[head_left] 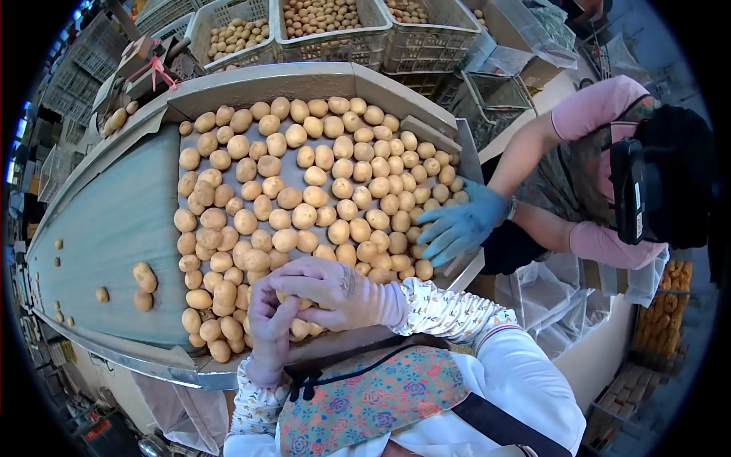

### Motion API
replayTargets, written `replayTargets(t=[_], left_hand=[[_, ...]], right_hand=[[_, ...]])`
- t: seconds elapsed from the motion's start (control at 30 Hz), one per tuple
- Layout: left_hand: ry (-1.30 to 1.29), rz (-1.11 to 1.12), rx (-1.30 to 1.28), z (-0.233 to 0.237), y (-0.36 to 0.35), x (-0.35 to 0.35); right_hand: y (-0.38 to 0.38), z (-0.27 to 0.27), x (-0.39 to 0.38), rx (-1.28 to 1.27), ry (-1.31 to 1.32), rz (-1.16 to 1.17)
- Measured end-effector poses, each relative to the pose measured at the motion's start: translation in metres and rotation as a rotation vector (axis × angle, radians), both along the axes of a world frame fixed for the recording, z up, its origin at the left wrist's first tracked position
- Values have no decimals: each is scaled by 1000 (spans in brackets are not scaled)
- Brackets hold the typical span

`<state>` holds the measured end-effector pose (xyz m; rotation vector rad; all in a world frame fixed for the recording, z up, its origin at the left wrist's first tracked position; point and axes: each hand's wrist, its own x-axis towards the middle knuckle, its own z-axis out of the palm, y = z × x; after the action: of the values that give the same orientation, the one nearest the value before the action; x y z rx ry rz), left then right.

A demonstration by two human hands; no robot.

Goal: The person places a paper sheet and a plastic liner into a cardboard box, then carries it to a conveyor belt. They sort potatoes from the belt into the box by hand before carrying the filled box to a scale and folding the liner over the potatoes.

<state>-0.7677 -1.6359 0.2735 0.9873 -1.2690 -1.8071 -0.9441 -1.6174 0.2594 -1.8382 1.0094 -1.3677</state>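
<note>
My left hand (271,329) and my right hand (329,291), both in thin pale gloves, meet over the near edge of a bed of potatoes (289,198). The fingers of each hand are bent and pressed together at the tips. Whatever is pinched between them, if anything, is hidden by the fingers. Potatoes lie under and just beyond my hands, several layers touching on the grey tray surface. At the right side of the tray, a co-worker's blue-gloved hand (466,221) rests spread over potatoes.
A green conveyor belt (106,228) on the left carries a few loose potatoes. The metal rim (259,78) encloses the tray. Plastic crates (331,44) of potatoes stand behind it. A co-worker (586,167) leans in from the right, above clear plastic bags (560,305).
</note>
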Motion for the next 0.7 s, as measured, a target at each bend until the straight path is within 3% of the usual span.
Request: replayTargets(t=[0.13,0.17,0.23,0.27,0.37,0.4,0.47,0.5,0.53,0.6,0.67,0.7], left_hand=[[112,25,144,2,-6,20],[226,-42,68,-4,-7,26],[65,2,-79,14,-6,13],[-25,25,-144,22,-5,8],[-189,-22,-136,14,-4,17],[-278,-44,-139,8,-3,23],[-589,-191,-634,-9,-5,28],[-713,-244,-790,-12,-4,21],[-836,-310,-945,-15,-2,17],[-1045,-542,-1018,-15,-1,16],[-1169,-683,-1081,-20,-14,33],[-1152,-669,-1044,-18,-23,41]], right_hand=[[-3,20,-2,-60,1,40],[-8,35,-9,-116,148,72],[-30,55,-37,-263,356,7],[-48,60,-60,-332,453,-128],[-125,59,-161,-345,749,-850],[-136,53,-176,-336,773,-966],[-125,28,-150,-278,747,-733],[-117,11,-134,3,680,-475],[-105,-30,-116,22,746,-538],[-81,-112,-76,44,877,-675],[-26,-98,-23,116,929,-733],[1,-86,-12,102,925,-527]])
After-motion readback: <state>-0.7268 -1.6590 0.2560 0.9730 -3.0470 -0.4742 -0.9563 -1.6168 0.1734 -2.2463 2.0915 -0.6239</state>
